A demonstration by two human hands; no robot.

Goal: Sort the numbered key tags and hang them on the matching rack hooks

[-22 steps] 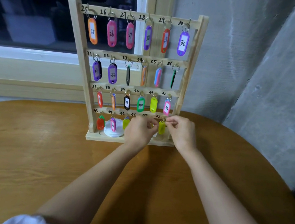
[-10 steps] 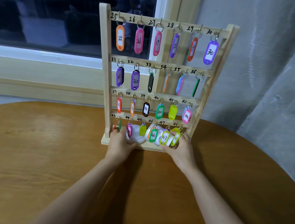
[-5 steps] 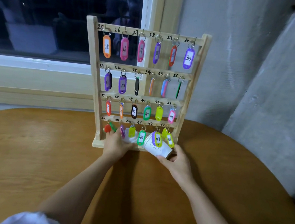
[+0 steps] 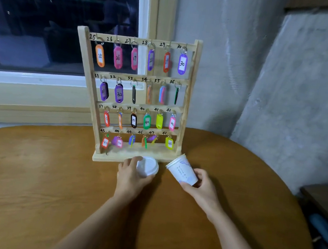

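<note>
1. Nearest the camera, two bare forearms reach out over a brown wooden table (image 4: pixel 24 178), with both hands just in front of the rack.
2. The left hand (image 4: pixel 130 177) grips a white plastic lid (image 4: pixel 149 165), its fingers curled round the rim. The lid is tipped up towards the camera.
3. The right hand (image 4: pixel 204 188) holds a white paper cup (image 4: pixel 182 169) by its lower part. The cup is tilted with its mouth pointing away towards the rack, so it cannot be told whether anything is inside.
4. Beyond the hands stands the wooden rack (image 4: pixel 108 156), with four numbered rows. The key tags (image 4: pixel 182 63) hang on it, and every hook that can be made out carries one.
5. In the bottom row several tags are blurred or swung askew, so their numbers cannot be checked against the labels.
6. The hanging looks finished, or nearly so. The step in hand seems to be clearing away the cup and lid.
7. The next move probably calls for righting the cup, then bringing the lid level onto its rim and pressing evenly.
8. Farthest back are a dark window (image 4: pixel 58 14) and a rough grey wall (image 4: pixel 288 99).
</note>
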